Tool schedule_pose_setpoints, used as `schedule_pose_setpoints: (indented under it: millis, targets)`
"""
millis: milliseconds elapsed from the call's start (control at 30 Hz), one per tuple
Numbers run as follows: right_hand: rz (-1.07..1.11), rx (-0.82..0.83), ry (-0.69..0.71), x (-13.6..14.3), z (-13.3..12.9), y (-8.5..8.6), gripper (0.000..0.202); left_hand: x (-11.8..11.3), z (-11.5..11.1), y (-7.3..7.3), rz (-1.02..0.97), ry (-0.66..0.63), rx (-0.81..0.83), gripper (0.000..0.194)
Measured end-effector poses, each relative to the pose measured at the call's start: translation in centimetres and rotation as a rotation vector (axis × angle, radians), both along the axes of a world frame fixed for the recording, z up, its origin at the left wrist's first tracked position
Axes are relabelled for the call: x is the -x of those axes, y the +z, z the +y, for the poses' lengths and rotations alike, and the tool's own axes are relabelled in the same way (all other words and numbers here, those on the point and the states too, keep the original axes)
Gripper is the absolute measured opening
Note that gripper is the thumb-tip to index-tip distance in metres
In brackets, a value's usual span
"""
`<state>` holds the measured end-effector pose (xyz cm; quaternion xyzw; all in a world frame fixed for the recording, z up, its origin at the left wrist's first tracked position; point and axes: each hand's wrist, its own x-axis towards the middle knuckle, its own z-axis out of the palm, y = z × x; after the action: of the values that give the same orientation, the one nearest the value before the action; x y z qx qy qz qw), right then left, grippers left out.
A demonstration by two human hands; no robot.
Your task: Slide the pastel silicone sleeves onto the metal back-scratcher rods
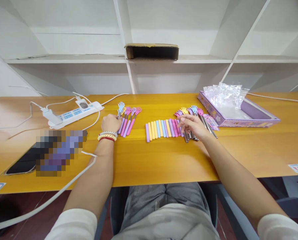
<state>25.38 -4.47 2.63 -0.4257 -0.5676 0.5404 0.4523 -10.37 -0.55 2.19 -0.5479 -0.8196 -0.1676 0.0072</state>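
Observation:
My left hand (110, 123) is closed around a back scratcher with a blue hand-shaped head (121, 106). Just right of it, several assembled back scratchers (132, 122) with pink and purple handles lie side by side. A row of loose plastic handles (161, 128) in purple, yellow, blue and pink stretches across the middle of the table. Over the row's right end hovers my right hand (195, 126), its fingers loosely bent and apart, with nothing visible in them. Under and around it lie several metal rods (208, 126) with coloured hand-shaped heads (184, 110), partly hidden by the hand.
At the right stands a purple box (258, 122) with clear plastic bags (225, 96) in it. A white power strip (76, 115) with cables lies at the left. Nearer are a dark phone (26, 160) and a blurred item. A cardboard box (152, 52) sits on the shelf.

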Motion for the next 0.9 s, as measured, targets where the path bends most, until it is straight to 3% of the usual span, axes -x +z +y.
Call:
schedule_pose_setpoints:
  millis: [433,700,900]
  targets:
    - [-0.072,-0.04,-0.025,-0.3,0.1,0.1,0.036,0.2,0.3,-0.5,-0.072,-0.037,-0.075,0.04]
    - [-0.11,-0.144,-0.272,-1.8,1.4,-0.5,0.029,1.2,0.3,-0.3,-0.151,0.016,-0.22,0.032]
    - [-0.477,-0.342,-0.562,-3.2,2.3,-1.3,0.028,-1.0,-0.1,0.2,-0.068,-0.088,-0.305,0.029]
